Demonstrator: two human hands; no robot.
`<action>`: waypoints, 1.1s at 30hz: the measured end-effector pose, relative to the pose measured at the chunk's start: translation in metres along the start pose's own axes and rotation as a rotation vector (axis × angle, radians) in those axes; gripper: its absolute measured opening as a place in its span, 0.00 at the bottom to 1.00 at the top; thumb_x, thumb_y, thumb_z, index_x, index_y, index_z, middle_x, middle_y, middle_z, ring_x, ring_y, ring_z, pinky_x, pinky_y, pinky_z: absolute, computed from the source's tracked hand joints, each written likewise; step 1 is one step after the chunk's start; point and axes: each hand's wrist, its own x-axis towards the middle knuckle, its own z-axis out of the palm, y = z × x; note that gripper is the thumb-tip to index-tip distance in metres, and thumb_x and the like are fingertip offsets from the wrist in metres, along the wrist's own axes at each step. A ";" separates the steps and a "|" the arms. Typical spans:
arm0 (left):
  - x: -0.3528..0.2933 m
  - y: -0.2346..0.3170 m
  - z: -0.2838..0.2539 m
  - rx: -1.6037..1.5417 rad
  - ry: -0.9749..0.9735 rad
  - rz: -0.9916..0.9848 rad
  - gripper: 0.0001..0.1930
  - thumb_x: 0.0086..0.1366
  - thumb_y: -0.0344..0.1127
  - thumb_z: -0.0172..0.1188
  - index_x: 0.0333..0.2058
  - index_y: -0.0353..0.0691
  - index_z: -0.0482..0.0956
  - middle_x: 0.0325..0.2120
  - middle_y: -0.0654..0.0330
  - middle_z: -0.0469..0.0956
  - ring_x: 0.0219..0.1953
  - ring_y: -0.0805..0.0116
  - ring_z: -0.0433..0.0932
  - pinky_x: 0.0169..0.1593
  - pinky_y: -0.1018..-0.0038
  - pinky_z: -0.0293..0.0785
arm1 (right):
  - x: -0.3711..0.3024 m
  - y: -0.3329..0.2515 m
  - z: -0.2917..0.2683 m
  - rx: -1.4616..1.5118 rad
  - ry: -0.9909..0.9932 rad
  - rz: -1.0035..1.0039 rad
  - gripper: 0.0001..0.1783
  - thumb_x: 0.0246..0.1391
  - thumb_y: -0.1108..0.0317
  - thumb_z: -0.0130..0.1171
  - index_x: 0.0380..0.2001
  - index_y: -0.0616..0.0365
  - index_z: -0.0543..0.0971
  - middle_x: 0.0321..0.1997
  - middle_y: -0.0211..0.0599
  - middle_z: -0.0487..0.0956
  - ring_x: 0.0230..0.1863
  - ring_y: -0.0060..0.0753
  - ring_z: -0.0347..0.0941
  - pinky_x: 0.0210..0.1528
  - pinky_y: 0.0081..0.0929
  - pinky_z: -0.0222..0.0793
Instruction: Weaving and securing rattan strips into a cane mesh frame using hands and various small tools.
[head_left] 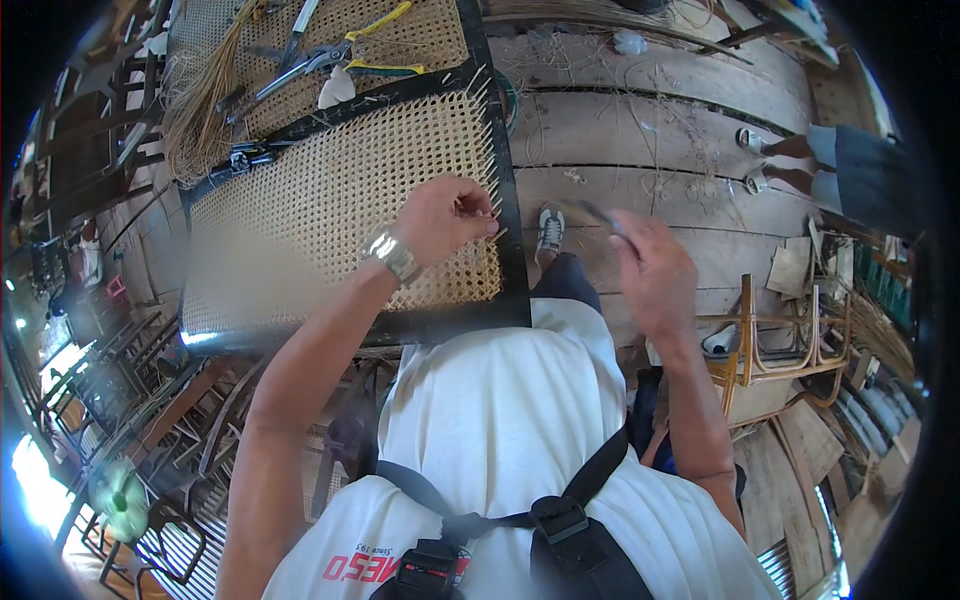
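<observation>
A woven cane panel (330, 190) in a black frame (515, 260) lies before me. Light, thin pegs (489, 150) stick up in a row along the panel's right edge. My left hand (445, 220), with a metal watch (393, 255) on its wrist, is closed at this edge. Its thumb and fingertips pinch a small peg (492, 229). To the right of the frame, my right hand (655, 270) is raised, fingers wrapped round a dark tool (597, 211). Motion blurs that tool, so its kind does not show.
On the far cane panel (425, 45) lie yellow-handled pliers (385, 70), other hand tools and a bundle of cane strands (215, 95). Loose strands litter the plank floor (620, 190). A wooden chair frame (790, 370) stands at right. Someone's legs (790, 165) show at far right.
</observation>
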 end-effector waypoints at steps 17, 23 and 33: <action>-0.050 0.008 0.026 0.205 0.308 0.307 0.11 0.67 0.30 0.56 0.47 0.38 0.81 0.37 0.56 0.79 0.37 0.57 0.78 0.42 0.65 0.75 | -0.009 0.029 0.029 0.665 -0.115 0.328 0.16 0.62 0.65 0.63 0.51 0.61 0.79 0.37 0.30 0.82 0.37 0.19 0.74 0.42 0.21 0.70; -0.063 0.031 0.043 0.584 0.366 0.329 0.11 0.63 0.37 0.60 0.42 0.41 0.81 0.43 0.58 0.76 0.47 0.54 0.75 0.50 0.58 0.70 | -0.003 0.035 0.031 0.706 -0.088 0.282 0.16 0.62 0.64 0.63 0.49 0.60 0.79 0.36 0.30 0.81 0.36 0.18 0.73 0.41 0.22 0.70; -0.085 0.038 0.050 -0.851 0.372 0.066 0.24 0.79 0.50 0.43 0.46 0.34 0.80 0.48 0.60 0.81 0.51 0.67 0.78 0.55 0.70 0.72 | -0.001 -0.074 0.045 1.138 -0.505 0.021 0.11 0.61 0.69 0.63 0.45 0.62 0.78 0.33 0.27 0.79 0.33 0.15 0.71 0.38 0.18 0.70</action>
